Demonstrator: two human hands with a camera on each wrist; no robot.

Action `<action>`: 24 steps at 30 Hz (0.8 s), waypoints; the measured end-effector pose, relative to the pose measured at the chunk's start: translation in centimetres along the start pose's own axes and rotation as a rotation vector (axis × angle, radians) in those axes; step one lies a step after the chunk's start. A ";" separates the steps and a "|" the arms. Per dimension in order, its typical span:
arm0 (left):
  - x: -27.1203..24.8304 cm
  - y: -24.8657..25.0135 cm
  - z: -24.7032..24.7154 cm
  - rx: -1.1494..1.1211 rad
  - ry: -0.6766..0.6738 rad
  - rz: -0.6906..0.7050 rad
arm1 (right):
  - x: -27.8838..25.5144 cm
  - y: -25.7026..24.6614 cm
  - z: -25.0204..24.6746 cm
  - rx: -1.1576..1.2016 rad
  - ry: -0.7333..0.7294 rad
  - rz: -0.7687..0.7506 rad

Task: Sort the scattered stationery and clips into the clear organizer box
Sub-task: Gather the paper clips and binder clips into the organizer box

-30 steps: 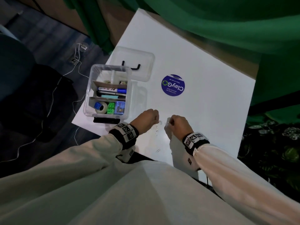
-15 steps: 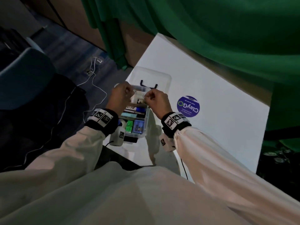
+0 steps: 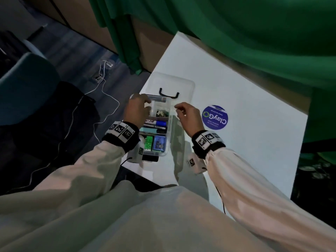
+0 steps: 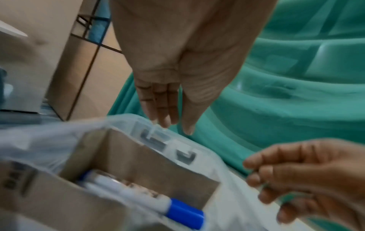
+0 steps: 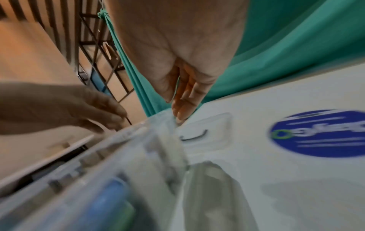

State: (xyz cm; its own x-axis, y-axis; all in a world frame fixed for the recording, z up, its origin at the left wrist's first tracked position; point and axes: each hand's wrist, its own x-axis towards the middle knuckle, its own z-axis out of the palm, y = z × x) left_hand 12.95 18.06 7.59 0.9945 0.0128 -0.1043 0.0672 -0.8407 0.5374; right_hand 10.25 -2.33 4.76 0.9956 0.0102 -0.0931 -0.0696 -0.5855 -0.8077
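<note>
Both hands, left hand (image 3: 136, 110) and right hand (image 3: 187, 113), hang loose-fingered and empty over organizer box (image 3: 168, 131)'s far compartment; shake fingers clean so no clips cling.

The tabletop (image 3: 245, 142) is showing plain white. A round sticker (image 3: 215, 117) on it is showing deep blue with white lettering and a green ring. The box (image 3: 168, 131) is looking clear, holding a blue-capped white marker (image 3: 156, 123) and green blocks (image 3: 148, 144). A green curtain (image 3: 236, 33) is hanging behind.
</note>
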 end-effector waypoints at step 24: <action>-12.9 4.5 19.2 0.211 -0.582 0.431 | -17.0 13.3 -0.4 -0.402 -0.301 0.227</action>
State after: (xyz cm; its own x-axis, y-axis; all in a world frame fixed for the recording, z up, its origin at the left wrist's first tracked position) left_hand -1.11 3.71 -4.73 0.7220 -0.5798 -0.3776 -0.3933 -0.7929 0.4654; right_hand -7.56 -10.58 -4.20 0.8923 0.0445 -0.4492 -0.1923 -0.8628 -0.4676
